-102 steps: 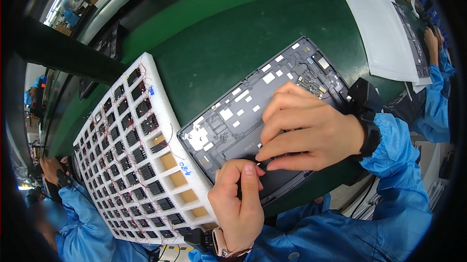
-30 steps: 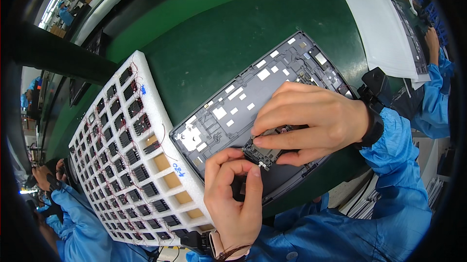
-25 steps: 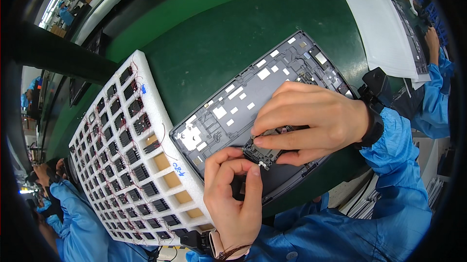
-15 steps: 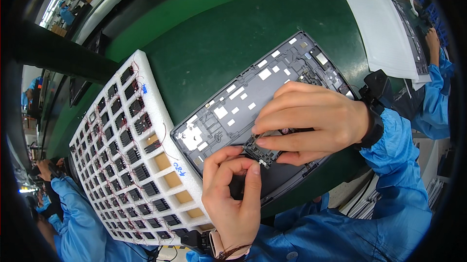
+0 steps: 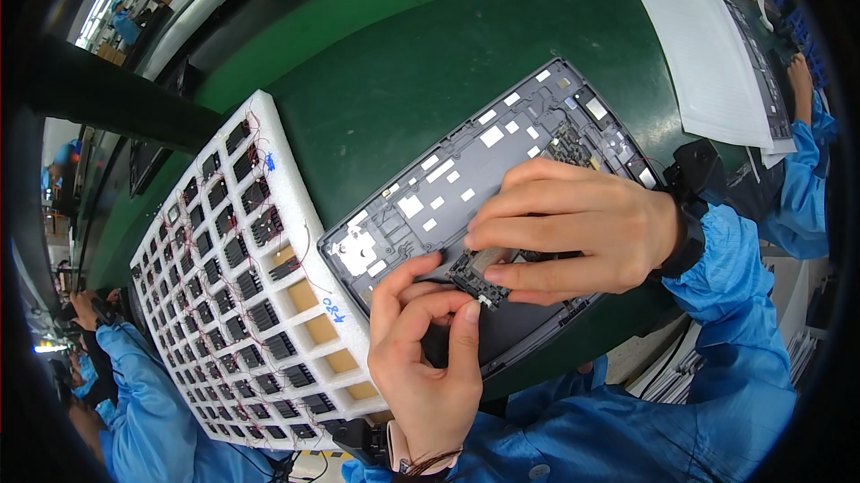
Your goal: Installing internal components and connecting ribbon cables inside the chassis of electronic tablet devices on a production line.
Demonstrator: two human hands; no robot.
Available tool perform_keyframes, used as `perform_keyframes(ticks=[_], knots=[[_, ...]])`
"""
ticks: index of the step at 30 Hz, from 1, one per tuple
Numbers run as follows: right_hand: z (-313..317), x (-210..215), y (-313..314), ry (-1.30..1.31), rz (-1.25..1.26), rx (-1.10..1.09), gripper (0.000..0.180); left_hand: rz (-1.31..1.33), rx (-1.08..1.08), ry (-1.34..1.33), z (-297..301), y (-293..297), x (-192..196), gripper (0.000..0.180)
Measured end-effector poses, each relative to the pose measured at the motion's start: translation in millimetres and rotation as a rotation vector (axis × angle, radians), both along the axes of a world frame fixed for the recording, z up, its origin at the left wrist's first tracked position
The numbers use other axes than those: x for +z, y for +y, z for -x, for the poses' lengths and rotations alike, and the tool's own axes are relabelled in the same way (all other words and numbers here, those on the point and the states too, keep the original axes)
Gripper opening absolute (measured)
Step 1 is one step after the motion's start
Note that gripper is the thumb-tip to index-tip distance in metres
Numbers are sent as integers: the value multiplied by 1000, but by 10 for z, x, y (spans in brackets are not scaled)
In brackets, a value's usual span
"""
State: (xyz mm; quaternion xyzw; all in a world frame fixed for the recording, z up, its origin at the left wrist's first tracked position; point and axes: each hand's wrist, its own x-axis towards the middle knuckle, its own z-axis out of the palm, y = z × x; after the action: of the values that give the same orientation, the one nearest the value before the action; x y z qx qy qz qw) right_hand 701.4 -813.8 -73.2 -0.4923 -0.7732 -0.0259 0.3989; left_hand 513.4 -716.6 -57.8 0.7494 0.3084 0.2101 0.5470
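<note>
We pinch a small black module [image 5: 481, 275] between both hands, left hand [image 5: 430, 366] and right hand [image 5: 582, 232], steadying it over the grey tablet shell [image 5: 448, 187] near the worktop's [image 5: 403, 80] front edge.

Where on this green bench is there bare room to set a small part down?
The widest bare patch is the green mat, bordered by the white foam grid tray, the open grey device housing and the white paper sheet. It is crowded near the front edge, where the left hand and right hand pinch a small black component.
</note>
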Motion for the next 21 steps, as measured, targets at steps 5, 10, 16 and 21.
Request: perform_keyframes(ticks=[5,10,16,21], knots=[[18,-21,12,-31,-33,-28,28,-121,-44,10,-3,27,-17,5],[14,-7,15,-44,-47,-66,31,-82,-3,33,-8,7,11,7],[-36,8,20,-53,-25,-122,36,-278,158,8,141,-23,202,15],[-77,23,-7,-85,-12,-150,36,-277,284,111,345,11,331,18]])
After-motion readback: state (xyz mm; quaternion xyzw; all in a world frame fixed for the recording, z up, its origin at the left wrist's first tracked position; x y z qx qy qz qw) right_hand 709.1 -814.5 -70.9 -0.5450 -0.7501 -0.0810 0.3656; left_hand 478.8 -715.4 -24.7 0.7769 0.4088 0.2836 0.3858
